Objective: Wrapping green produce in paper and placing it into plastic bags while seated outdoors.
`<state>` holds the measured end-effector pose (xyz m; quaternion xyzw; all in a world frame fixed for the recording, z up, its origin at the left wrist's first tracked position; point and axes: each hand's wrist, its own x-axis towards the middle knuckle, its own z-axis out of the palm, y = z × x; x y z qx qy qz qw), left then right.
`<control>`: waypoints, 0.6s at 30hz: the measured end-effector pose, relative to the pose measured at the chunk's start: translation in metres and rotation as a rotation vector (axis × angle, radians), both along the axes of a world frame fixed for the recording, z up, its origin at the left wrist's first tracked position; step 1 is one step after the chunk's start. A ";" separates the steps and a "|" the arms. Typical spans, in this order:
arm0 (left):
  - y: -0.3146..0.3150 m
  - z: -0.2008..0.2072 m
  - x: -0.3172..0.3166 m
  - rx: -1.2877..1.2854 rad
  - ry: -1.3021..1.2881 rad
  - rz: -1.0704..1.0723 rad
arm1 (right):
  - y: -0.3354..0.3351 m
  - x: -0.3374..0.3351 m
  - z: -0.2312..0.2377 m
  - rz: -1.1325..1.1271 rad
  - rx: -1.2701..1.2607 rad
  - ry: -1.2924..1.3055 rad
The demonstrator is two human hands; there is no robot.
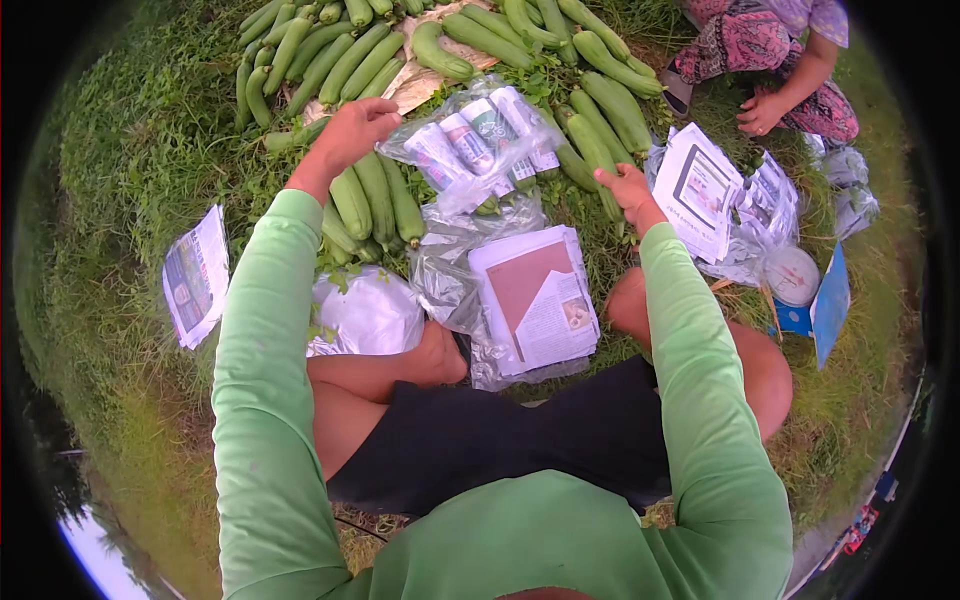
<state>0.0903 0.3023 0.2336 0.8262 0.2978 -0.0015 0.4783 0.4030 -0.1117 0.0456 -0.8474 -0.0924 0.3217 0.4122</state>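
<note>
I sit on grass in green sleeves. My left hand reaches forward over a pile of long green gourds, fingers curled, close to the edge of a clear plastic bag holding several wrapped gourds. My right hand pinches the bag's right side beside more gourds. Between my knees lies a stack of printed paper sheets on clear plastic.
More gourds lie on cardboard at the top. Another person's hand rests at the upper right. Folded papers, a white lid, a blue box, a newspaper and a white bag lie around.
</note>
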 end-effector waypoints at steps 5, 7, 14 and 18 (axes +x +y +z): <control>0.111 -0.039 -0.182 0.532 0.308 0.616 | 0.064 0.009 -0.026 0.091 -0.155 -0.253; 0.081 -0.070 -0.189 0.059 0.448 0.697 | 0.061 0.025 -0.032 0.109 -0.251 -0.327; -0.023 -0.166 -0.149 -0.550 0.202 1.182 | 0.059 0.050 -0.025 0.238 -0.437 -0.472; 0.014 -0.203 -0.223 -0.588 -0.042 1.393 | 0.083 0.024 -0.002 0.375 -0.407 -0.567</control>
